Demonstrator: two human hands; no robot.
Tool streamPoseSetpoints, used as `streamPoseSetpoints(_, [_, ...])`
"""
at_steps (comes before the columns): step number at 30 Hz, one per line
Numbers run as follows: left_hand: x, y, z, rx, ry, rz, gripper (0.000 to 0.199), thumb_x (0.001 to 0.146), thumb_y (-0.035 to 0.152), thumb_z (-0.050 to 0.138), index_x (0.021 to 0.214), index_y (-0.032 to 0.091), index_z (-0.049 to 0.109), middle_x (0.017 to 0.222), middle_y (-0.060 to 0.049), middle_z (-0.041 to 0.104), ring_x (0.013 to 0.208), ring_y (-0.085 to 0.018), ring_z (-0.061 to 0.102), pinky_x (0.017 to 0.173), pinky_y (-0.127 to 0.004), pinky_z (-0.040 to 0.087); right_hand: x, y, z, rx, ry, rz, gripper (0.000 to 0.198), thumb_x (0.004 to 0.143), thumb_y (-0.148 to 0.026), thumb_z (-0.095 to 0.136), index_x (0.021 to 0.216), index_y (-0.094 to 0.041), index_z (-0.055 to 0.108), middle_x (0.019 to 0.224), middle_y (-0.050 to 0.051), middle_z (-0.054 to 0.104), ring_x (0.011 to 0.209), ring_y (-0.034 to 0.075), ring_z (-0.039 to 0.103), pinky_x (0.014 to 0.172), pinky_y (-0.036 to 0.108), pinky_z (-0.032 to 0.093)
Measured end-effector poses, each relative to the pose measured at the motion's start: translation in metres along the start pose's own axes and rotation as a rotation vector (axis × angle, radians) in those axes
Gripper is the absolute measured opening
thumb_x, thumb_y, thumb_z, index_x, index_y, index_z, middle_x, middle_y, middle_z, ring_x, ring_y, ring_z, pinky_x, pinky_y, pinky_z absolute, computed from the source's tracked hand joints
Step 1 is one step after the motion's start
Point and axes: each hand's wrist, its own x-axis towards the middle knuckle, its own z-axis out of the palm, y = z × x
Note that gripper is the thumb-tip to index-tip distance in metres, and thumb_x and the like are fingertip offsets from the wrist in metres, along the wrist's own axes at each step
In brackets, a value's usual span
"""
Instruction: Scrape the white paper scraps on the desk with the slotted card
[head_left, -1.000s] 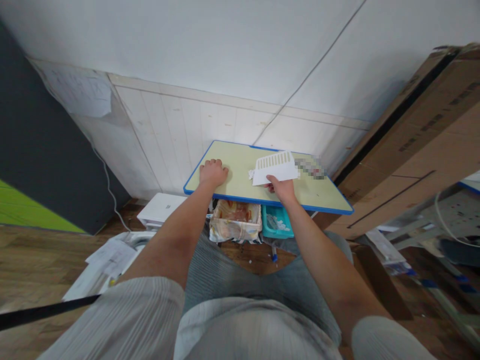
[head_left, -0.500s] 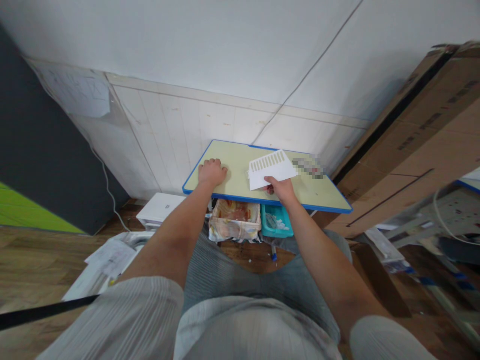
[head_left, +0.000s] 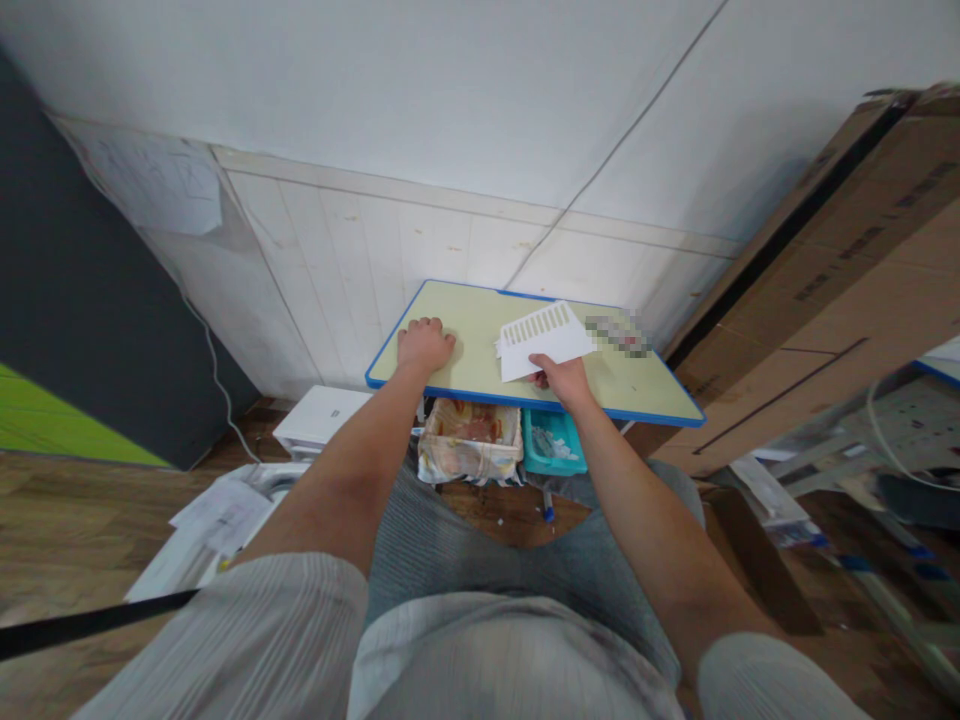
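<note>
On the left part of the small table [head_left: 465, 375] rests my left hand [head_left: 425, 344], palm down with its fingers a little bent and apart. It holds nothing. My right hand [head_left: 559, 380] grips the near edge of a white card with a row of slots [head_left: 544, 345], thumb on top and the other fingers partly hidden underneath. The card sits above the middle of the tabletop, and the pale yellow surface shows through its slots. Small white bits stick out at its left edge. Right of the card lies a blurred-out item [head_left: 621, 333] that I cannot make out.
Under the table's front edge are a lined basket [head_left: 469, 460] and a teal tray [head_left: 559, 465] with white scraps. A white box [head_left: 319, 418] stands at left. Large cardboard boxes [head_left: 840, 290] lean at right. A cable [head_left: 622, 140] runs down the wall behind.
The white card has shifted very slightly in my right hand. My left hand stays in place on the table.
</note>
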Motion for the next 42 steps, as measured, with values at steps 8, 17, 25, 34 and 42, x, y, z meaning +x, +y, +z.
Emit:
streamPoseSetpoints(8, [0.001,-0.001,0.001,-0.006,0.008,0.004,0.057,0.115,0.040,0.046,0.153,0.007,0.075,0.157,-0.029,0.074,0.152,-0.043,0.064,0.123,-0.055,0.053,-0.003,-0.005,-0.001,0.000,-0.066,0.000,0.019,0.079,-0.032,0.086,0.083,-0.025,0.068,0.060,0.002,0.072,0.048,0.019,0.059,0.047,0.031,0.054])
streamPoseSetpoints(17, [0.002,-0.002,0.004,-0.006,0.018,0.003,0.055,0.116,0.041,0.047,0.152,0.010,0.075,0.158,-0.028,0.074,0.152,-0.043,0.064,0.124,-0.055,0.053,-0.010,-0.008,-0.004,0.039,-0.116,0.004,0.023,0.074,-0.035,0.086,0.088,-0.021,0.074,0.062,0.003,0.076,0.051,0.020,0.066,0.050,0.030,0.059])
streamPoseSetpoints(25, [0.002,-0.002,0.002,-0.021,0.005,-0.003,0.055,0.116,0.041,0.049,0.153,0.012,0.075,0.159,-0.028,0.073,0.153,-0.043,0.063,0.124,-0.055,0.052,0.001,0.005,-0.003,0.046,0.163,-0.022,0.025,0.084,-0.042,0.084,0.093,-0.025,0.068,0.064,0.002,0.075,0.052,0.021,0.067,0.047,0.030,0.054])
streamPoseSetpoints(34, [0.001,-0.001,0.002,-0.028,0.009,-0.008,0.056,0.115,0.042,0.048,0.154,0.013,0.074,0.159,-0.028,0.073,0.152,-0.043,0.062,0.122,-0.054,0.051,-0.005,0.012,-0.007,0.000,0.333,-0.020,0.009,0.083,-0.034,0.074,0.083,-0.026,0.070,0.057,0.001,0.069,0.054,0.024,0.067,0.052,0.033,0.058])
streamPoseSetpoints(42, [0.003,-0.003,0.005,-0.022,0.016,0.002,0.057,0.115,0.041,0.047,0.153,0.010,0.075,0.158,-0.029,0.073,0.151,-0.043,0.063,0.122,-0.055,0.052,-0.007,0.010,-0.007,-0.012,0.293,-0.014,0.010,0.083,-0.035,0.076,0.081,-0.027,0.070,0.057,0.001,0.069,0.052,0.023,0.064,0.050,0.034,0.057])
